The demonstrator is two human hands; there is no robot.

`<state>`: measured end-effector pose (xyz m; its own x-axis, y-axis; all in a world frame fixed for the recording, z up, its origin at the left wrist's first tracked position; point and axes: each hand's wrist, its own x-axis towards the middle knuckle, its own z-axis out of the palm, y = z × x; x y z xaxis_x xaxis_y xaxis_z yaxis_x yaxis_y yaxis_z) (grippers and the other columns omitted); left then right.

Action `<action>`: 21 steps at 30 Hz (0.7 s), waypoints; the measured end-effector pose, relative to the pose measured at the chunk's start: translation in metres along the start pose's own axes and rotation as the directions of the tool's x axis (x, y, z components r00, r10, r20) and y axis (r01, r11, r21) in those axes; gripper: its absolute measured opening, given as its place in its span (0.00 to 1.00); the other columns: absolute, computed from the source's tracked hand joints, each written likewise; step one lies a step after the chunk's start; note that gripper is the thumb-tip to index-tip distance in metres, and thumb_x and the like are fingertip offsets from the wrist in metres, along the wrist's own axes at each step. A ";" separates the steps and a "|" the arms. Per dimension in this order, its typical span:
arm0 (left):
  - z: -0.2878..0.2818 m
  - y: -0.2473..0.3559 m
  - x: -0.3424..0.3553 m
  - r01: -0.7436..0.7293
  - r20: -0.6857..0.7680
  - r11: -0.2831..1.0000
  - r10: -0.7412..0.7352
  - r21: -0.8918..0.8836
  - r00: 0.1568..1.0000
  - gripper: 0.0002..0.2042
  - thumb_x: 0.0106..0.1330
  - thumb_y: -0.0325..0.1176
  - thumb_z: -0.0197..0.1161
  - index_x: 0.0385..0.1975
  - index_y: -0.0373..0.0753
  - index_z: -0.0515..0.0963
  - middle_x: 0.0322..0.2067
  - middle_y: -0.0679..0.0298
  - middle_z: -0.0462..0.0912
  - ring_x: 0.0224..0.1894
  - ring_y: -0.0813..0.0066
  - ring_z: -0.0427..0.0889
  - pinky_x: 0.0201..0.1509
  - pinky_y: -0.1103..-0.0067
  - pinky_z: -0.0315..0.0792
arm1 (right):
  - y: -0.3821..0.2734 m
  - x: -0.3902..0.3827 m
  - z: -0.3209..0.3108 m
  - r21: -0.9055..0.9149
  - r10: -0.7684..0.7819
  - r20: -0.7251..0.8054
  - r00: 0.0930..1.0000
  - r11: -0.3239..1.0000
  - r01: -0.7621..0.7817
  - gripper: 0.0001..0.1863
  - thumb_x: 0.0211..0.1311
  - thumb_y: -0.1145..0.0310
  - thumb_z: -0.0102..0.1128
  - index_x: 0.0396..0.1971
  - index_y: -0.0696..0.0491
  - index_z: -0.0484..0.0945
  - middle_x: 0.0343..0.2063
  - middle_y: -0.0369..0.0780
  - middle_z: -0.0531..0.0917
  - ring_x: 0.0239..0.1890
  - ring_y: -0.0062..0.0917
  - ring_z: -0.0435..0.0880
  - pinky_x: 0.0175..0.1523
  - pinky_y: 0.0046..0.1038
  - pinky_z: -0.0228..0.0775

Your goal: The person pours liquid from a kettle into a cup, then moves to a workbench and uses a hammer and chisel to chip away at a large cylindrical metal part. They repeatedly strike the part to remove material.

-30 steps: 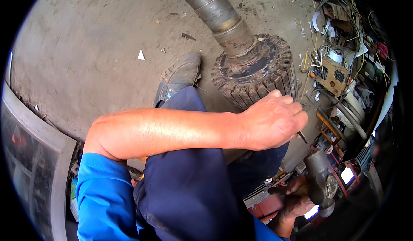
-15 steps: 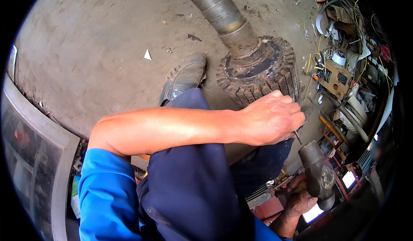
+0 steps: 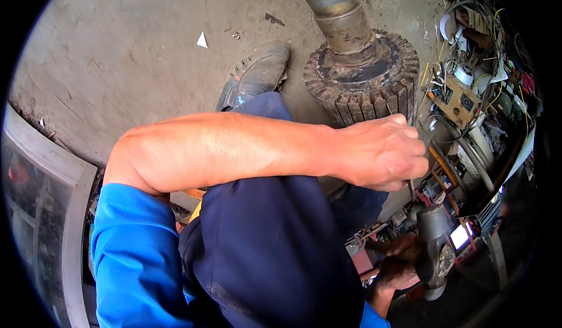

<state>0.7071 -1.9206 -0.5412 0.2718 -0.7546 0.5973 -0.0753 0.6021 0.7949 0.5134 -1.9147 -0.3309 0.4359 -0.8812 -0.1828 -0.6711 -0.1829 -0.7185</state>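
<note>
My left hand (image 3: 386,152) is closed in a fist round a thin metal rod, perhaps a punch or chisel (image 3: 411,188), whose end sticks out below the fingers. My left forearm lies across my dark-trousered knee. Just beyond the fist stands a heavy rotor (image 3: 363,102) with a slotted, rusty rim and a thick stepped steel shaft (image 3: 345,26) rising from it. At the lower right, my right hand (image 3: 399,266) grips a hammer (image 3: 434,240). The hammer's worn steel head is close below the rod's end; I cannot tell whether they touch. The handle is mostly hidden by my fingers.
My shoe (image 3: 257,73) rests on the dusty concrete floor (image 3: 134,53) left of the rotor. Cables, a tan box (image 3: 459,102) and mixed scrap crowd the right side. A metal-framed glass panel (image 3: 76,211) stands at the left. A white scrap (image 3: 202,40) lies on the floor.
The rotor and floor have shifted up and slightly right in view. My left fist has moved slightly up and right, and the hammer head sits a little lower, turned more upright.
</note>
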 end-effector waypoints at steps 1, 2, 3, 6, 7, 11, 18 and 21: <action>-0.002 -0.001 -0.002 -0.018 0.028 1.000 0.018 0.006 0.999 0.13 0.51 0.35 0.71 0.27 0.42 0.72 0.30 0.65 0.73 0.38 0.63 0.76 0.44 0.67 0.67 | 0.000 -0.006 -0.005 -0.075 -0.011 0.005 1.000 0.997 0.011 0.35 0.69 0.39 0.51 0.48 0.62 0.75 0.20 0.37 0.71 0.19 0.22 0.68 0.25 0.23 0.60; -0.004 -0.003 -0.005 -0.031 0.037 1.000 0.031 0.002 0.999 0.13 0.50 0.35 0.72 0.27 0.42 0.72 0.30 0.65 0.73 0.38 0.63 0.76 0.44 0.67 0.67 | 0.001 -0.014 -0.012 -0.172 -0.027 0.019 0.999 0.985 0.030 0.34 0.69 0.40 0.50 0.48 0.62 0.75 0.21 0.37 0.71 0.20 0.23 0.69 0.26 0.23 0.61; -0.006 -0.004 -0.007 -0.043 0.045 0.999 0.043 -0.002 0.998 0.13 0.50 0.35 0.72 0.27 0.42 0.72 0.30 0.65 0.73 0.38 0.63 0.76 0.44 0.67 0.67 | 0.003 -0.020 -0.018 -0.278 -0.040 0.056 0.998 0.959 0.054 0.33 0.69 0.41 0.50 0.47 0.62 0.75 0.21 0.38 0.72 0.20 0.23 0.70 0.27 0.24 0.61; -0.005 -0.006 -0.008 -0.051 0.052 0.999 0.051 -0.010 0.997 0.13 0.50 0.35 0.72 0.27 0.42 0.72 0.30 0.65 0.73 0.38 0.63 0.76 0.44 0.67 0.67 | 0.008 -0.032 -0.027 -0.525 -0.068 0.187 0.980 0.836 0.158 0.30 0.70 0.44 0.48 0.45 0.61 0.76 0.23 0.38 0.74 0.23 0.24 0.72 0.30 0.25 0.64; -0.005 -0.006 -0.008 -0.048 0.051 0.999 0.048 -0.012 0.998 0.13 0.50 0.35 0.72 0.27 0.42 0.72 0.30 0.65 0.73 0.38 0.63 0.76 0.44 0.67 0.67 | 0.012 -0.034 -0.028 -0.570 -0.066 0.224 0.972 0.800 0.185 0.29 0.70 0.45 0.48 0.44 0.61 0.76 0.24 0.38 0.75 0.24 0.25 0.73 0.31 0.26 0.64; -0.004 -0.010 -0.006 -0.005 0.016 1.000 0.005 -0.024 1.000 0.13 0.51 0.35 0.71 0.28 0.42 0.72 0.30 0.65 0.73 0.38 0.63 0.76 0.44 0.67 0.67 | 0.022 -0.039 -0.037 -0.685 0.023 0.290 0.957 0.703 0.190 0.26 0.70 0.49 0.46 0.42 0.60 0.78 0.27 0.39 0.78 0.28 0.27 0.76 0.34 0.28 0.67; 0.001 -0.013 -0.001 0.077 -0.029 0.997 -0.078 -0.026 0.997 0.11 0.53 0.34 0.68 0.28 0.41 0.72 0.30 0.64 0.74 0.38 0.61 0.75 0.44 0.68 0.67 | 0.039 -0.017 -0.021 -0.375 0.058 0.051 0.997 0.926 -0.035 0.36 0.75 0.37 0.38 0.33 0.59 0.76 0.23 0.38 0.77 0.26 0.21 0.75 0.32 0.25 0.63; 0.002 -0.008 -0.001 0.061 -0.083 0.997 -0.064 -0.037 0.994 0.11 0.53 0.35 0.69 0.27 0.42 0.71 0.29 0.64 0.73 0.37 0.62 0.76 0.43 0.68 0.67 | 0.009 -0.010 0.010 -0.394 0.118 0.102 0.988 0.916 -0.069 0.39 0.73 0.33 0.39 0.29 0.59 0.75 0.20 0.38 0.77 0.24 0.21 0.75 0.29 0.24 0.62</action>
<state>0.7054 -1.9251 -0.5482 0.3550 -0.7673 0.5341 -0.0229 0.5640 0.8255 0.5088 -1.9028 -0.3421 0.4124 -0.8476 -0.3339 -0.8815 -0.2787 -0.3811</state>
